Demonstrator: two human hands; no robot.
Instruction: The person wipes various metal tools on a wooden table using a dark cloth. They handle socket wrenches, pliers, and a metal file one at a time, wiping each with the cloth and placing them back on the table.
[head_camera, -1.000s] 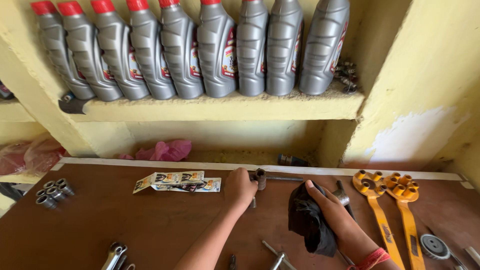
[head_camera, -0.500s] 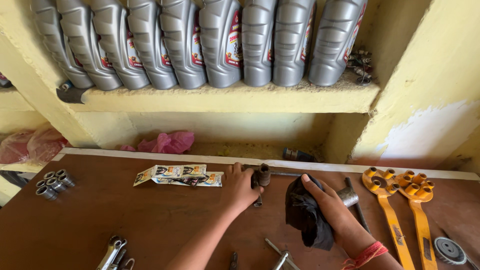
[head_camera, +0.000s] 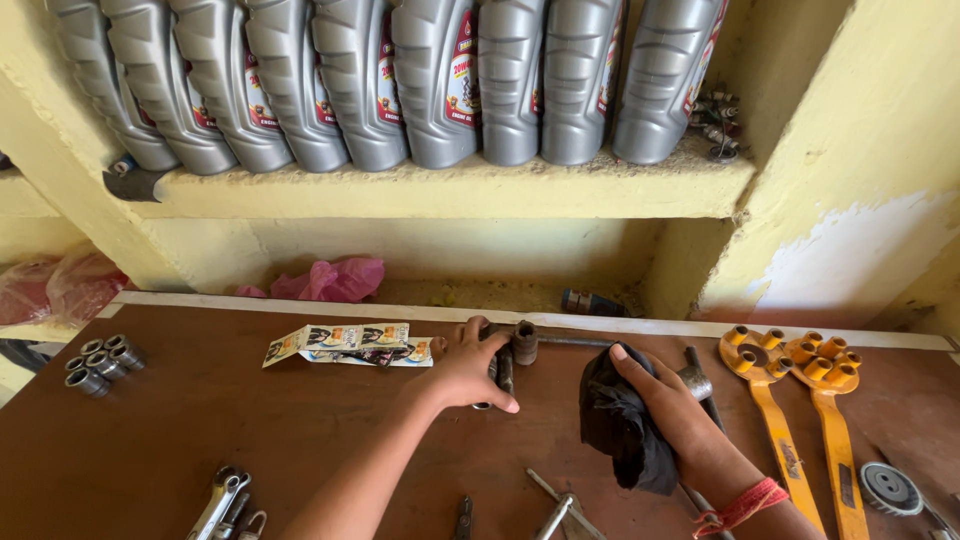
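- On the brown desk (head_camera: 200, 440), near its back edge, lies a dark metal socket wrench (head_camera: 522, 345) with a thin bar running off to the right; every place below is told from this wrench.
- The left hand (head_camera: 465, 368) lies over the wrench's left end, fingers curled down on a dark metal part beneath them; the index finger stretches flat on the desk toward the near side. It is grasping the wrench.
- The right hand (head_camera: 672, 408) sits just right of the wrench, clenched on a crumpled black rag (head_camera: 622, 430) that hangs below the palm; the thumb points up toward the thin bar. A red thread band (head_camera: 745, 505) circles that wrist.
- Just beyond the right hand, a second grey metal tool head (head_camera: 697, 380) shows, partly hidden by the fingers.
- Left of the wrench, touching the left hand's fingertips or nearly so, lies a flat strip of printed sachets (head_camera: 345, 345).
- Far left of the wrench stands a cluster of small steel sockets (head_camera: 100, 362).
- Well to the right lie two yellow multi-socket wrenches (head_camera: 790, 370), side by side, handles pointing to the near edge.
- Above the wrench, on the yellow shelf (head_camera: 450, 190), stands a row of grey oil bottles (head_camera: 430, 80).
- Behind the wrench, to the left against the wall, lies a pink plastic bag (head_camera: 335, 278).
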